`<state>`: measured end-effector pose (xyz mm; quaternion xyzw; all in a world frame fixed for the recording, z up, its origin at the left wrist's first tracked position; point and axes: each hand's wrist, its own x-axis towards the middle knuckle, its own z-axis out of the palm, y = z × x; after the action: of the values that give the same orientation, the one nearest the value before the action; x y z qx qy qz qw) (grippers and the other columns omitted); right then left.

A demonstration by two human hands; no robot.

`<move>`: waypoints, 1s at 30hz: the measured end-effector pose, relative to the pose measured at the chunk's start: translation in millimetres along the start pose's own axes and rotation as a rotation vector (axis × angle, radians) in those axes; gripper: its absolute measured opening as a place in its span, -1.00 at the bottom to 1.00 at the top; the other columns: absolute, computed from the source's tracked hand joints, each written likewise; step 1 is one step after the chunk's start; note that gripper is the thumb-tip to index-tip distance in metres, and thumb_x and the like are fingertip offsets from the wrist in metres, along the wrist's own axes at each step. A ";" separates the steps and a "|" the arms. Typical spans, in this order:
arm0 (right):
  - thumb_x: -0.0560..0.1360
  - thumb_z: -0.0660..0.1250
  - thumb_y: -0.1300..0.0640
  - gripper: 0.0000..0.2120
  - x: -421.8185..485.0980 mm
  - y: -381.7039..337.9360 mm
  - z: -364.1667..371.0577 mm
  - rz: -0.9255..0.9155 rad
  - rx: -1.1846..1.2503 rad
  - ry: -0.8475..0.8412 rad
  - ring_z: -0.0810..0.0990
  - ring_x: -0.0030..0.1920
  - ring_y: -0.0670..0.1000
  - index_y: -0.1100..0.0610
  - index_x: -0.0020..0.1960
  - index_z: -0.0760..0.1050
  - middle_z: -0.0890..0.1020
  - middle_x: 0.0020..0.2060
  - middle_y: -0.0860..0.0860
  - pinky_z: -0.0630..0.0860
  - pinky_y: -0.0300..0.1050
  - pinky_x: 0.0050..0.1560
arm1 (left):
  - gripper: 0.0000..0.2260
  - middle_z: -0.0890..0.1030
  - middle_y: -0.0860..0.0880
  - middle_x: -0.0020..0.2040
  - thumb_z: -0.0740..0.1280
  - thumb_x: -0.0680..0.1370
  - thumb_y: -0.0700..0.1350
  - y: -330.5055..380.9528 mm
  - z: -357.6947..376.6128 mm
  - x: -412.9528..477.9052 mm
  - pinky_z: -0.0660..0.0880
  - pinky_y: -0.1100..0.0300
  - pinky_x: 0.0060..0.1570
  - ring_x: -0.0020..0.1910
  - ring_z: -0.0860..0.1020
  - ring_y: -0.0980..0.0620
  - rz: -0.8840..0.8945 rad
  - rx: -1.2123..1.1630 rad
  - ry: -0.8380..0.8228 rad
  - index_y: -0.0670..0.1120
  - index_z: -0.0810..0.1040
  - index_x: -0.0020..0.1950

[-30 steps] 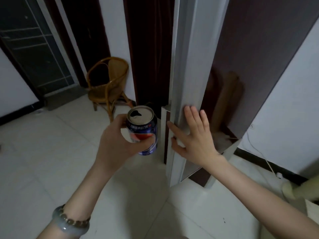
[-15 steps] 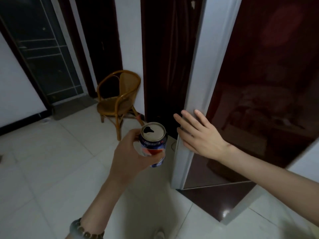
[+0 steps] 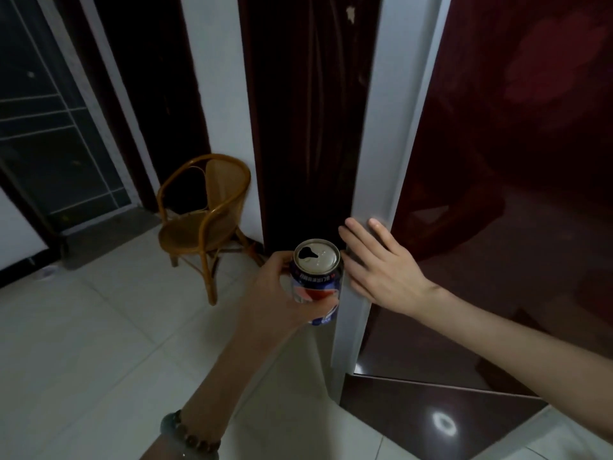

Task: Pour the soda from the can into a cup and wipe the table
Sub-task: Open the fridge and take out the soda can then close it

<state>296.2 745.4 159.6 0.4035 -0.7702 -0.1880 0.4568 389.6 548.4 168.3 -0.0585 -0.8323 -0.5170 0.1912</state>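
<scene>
Here, my left hand (image 3: 275,293) gripped the blue, red and white aluminium soda can (image 3: 316,283), fingers and thumb curled round its side. The can stood upright in mid-air, over the floor, and its silver lid faced the camera with the drinking hole already open. How much soda was inside could not be seen. A bracelet of brown and pale green beads (image 3: 185,436) circled that wrist.

My right hand (image 3: 381,270) was spread, fingers straight and a little apart, and holding nothing. Its palm pressed flat against the pale grey edge strip (image 3: 381,154) of a glossy dark red door panel (image 3: 514,210), just beside the can. Whether hand and can touched was not clear.

Beyond the hands, a small honey-coloured rattan armchair (image 3: 205,207) stood on the pale floor tiles (image 3: 83,343) against a white wall. A dark glazed door with thin white bars (image 3: 49,127) filled the far left.

No cup, table or cloth appeared anywhere in the view. By my reading, the job had barely begun. The can was opened and in hand, but nothing had been poured and nothing wiped. Both main steps lay ahead, and first came the walk to wherever the cup and table stood, with the can kept level on the way.
</scene>
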 end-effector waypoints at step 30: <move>0.32 0.39 0.16 -0.38 13.6 42.6 102.1 0.613 0.085 -0.696 0.25 0.43 0.24 0.23 0.36 0.38 0.28 0.43 0.25 0.29 0.14 0.39 | -0.48 0.58 0.20 -0.03 0.59 0.20 0.03 -60.4 23.7 169.7 0.38 0.42 -0.09 0.00 0.49 0.35 0.110 -0.044 -0.389 0.05 0.48 0.08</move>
<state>186.2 752.3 142.9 0.0886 -0.9684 -0.1369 0.1887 209.5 524.6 172.6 -0.2070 -0.8375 -0.5029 0.0536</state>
